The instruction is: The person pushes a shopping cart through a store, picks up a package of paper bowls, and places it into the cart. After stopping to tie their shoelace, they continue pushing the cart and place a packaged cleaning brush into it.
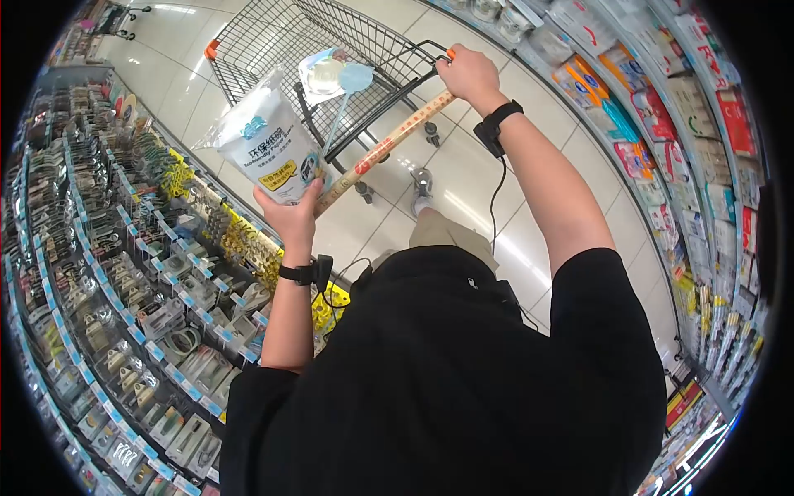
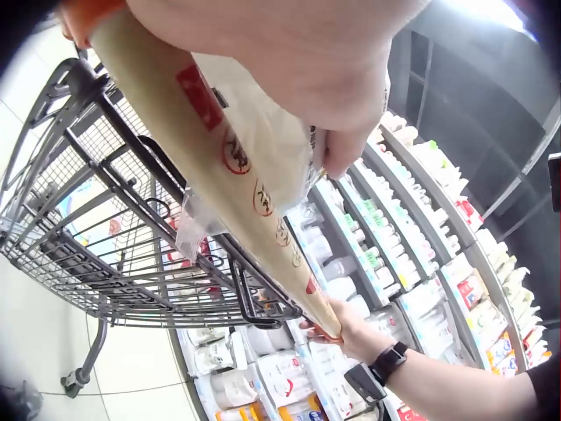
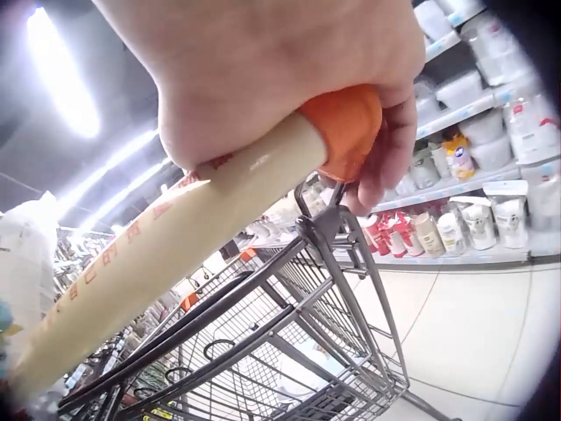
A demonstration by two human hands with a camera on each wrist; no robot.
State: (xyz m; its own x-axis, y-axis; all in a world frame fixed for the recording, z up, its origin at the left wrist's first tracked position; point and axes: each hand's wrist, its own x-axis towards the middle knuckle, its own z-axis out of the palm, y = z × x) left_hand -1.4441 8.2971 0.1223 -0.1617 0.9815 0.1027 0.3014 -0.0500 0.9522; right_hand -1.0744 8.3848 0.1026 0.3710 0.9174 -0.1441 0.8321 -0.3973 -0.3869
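Observation:
In the head view my left hand point(image 1: 291, 217) holds a clear-wrapped pack of paper bowls point(image 1: 263, 147) by its lower end, above the left end of the shopping cart handle point(image 1: 389, 149). The pack is white with blue and black print and a yellow label. My right hand point(image 1: 471, 76) grips the handle's right end, its fingers wrapped round near the orange end cap point(image 3: 349, 132) in the right wrist view. Left wrist view: my left hand point(image 2: 298, 53) is close over the beige handle point(image 2: 219, 158), with part of the pack showing behind it.
The black wire cart point(image 1: 265, 37) stands ahead on pale floor tiles point(image 1: 529, 198). A flat printed package point(image 1: 318, 73) and a light-blue round piece with a long stem point(image 1: 356, 78) show at the cart. Hanging-goods shelves point(image 1: 124, 273) line the left; packaged-goods shelves point(image 1: 653, 124) line the right.

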